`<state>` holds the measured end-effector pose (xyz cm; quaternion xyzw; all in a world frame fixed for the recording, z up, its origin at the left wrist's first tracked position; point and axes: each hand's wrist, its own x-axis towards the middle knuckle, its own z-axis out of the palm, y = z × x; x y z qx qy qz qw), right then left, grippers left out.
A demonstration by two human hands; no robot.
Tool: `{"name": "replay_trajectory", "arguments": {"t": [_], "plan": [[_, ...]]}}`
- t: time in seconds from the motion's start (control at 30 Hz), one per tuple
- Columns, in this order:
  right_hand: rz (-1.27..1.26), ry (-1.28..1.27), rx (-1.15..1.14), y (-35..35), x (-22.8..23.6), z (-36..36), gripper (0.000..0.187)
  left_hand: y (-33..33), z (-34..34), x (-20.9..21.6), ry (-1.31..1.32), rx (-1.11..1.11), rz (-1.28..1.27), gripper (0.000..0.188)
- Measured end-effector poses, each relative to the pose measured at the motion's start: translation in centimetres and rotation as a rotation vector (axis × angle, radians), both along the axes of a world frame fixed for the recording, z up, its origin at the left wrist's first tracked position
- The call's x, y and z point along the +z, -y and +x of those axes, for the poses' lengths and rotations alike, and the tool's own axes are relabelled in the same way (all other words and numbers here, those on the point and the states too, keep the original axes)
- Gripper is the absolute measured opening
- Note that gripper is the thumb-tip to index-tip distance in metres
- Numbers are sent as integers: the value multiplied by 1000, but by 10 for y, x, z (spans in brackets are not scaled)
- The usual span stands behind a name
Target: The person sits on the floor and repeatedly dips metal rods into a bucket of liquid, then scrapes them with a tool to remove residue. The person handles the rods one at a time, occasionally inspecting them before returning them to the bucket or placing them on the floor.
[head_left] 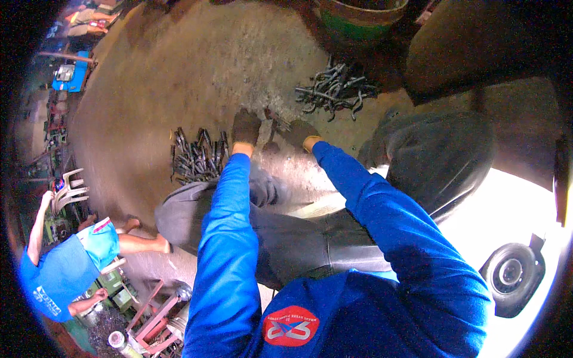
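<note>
One co-worker's blue shirt (pixel 62 277), near left, bears white lettering. Then come a dark rod pile (pixel 200 158), the left hand (pixel 246 128), one dark metal piece (pixel 279 123) between the hands, one lettered red badge (pixel 291 326) nearer, the gloved right hand (pixel 299 135), and far right a second rod pile (pixel 335 90). Neither hand's grip can be told.

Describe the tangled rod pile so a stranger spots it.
On the brown floor, look beyond and right of the right hand. The tangled rod pile lies there; its bends set it apart from the straighter pile beside the left forearm.
</note>
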<state>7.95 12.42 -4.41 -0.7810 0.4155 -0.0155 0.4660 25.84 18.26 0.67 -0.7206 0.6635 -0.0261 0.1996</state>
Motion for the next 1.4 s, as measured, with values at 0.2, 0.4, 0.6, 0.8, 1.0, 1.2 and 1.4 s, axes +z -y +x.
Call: {"name": "replay_trajectory", "arguments": {"t": [0.2,0.4,0.6,0.8,1.0,1.2,1.4], "plan": [[68,-27,-60,4,6,-7,58,-4,5,1,8,-34,9,14],[-47,116,-134,5,16,-10,54,3,12,-14,59,-12,16,14],[77,83,-5,-3,27,-27,46,1,13,-22,-11,11,19,16],[-108,-27,131,-17,7,-17,47,-60,90,-84,-488,531,-498,36],[-298,-204,348,-4,-59,-53,45,29,41,-79,-559,712,-309,34],[-370,-130,134,-10,-102,-29,31,53,23,-60,-679,840,-389,38],[1040,655,-410,134,-50,4,52,128,-54,-4,-773,645,-446,34]]}}
